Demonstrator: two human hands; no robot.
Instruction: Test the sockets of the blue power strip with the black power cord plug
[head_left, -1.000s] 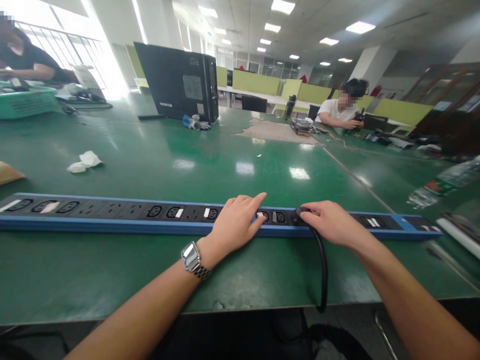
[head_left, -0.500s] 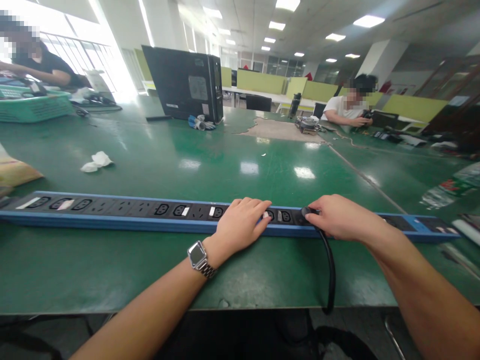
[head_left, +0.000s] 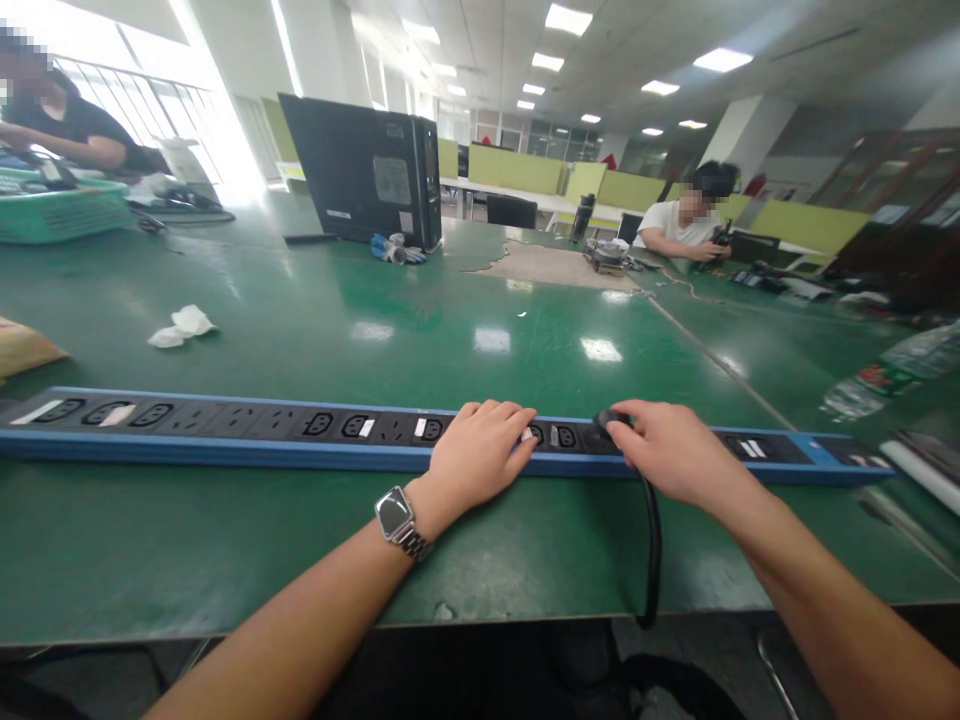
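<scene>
A long blue power strip (head_left: pixel 247 455) with a row of black sockets lies across the green table. My left hand (head_left: pixel 480 450), a watch on its wrist, rests palm down over the strip's middle, fingers laid across its top. Farther right, my right hand (head_left: pixel 660 445) has thumb and fingers closed on a black plug (head_left: pixel 604 424), which sits at a socket of the strip; how deep it is in cannot be made out. From the plug a thick black cable (head_left: pixel 654 550) hangs down past the table's front edge.
A black computer case (head_left: pixel 360 175) stands behind, with gloves (head_left: pixel 397 250) beside it. Crumpled tissue (head_left: pixel 184 326) lies at left, near a green basket (head_left: pixel 64 215). A plastic bottle (head_left: pixel 885 370) lies at right. Two other people sit at the far left and far right.
The view has shifted slightly. My right hand has tilted a little around the plug, and more of the strip shows to its right. My left hand stays in place on the strip.
</scene>
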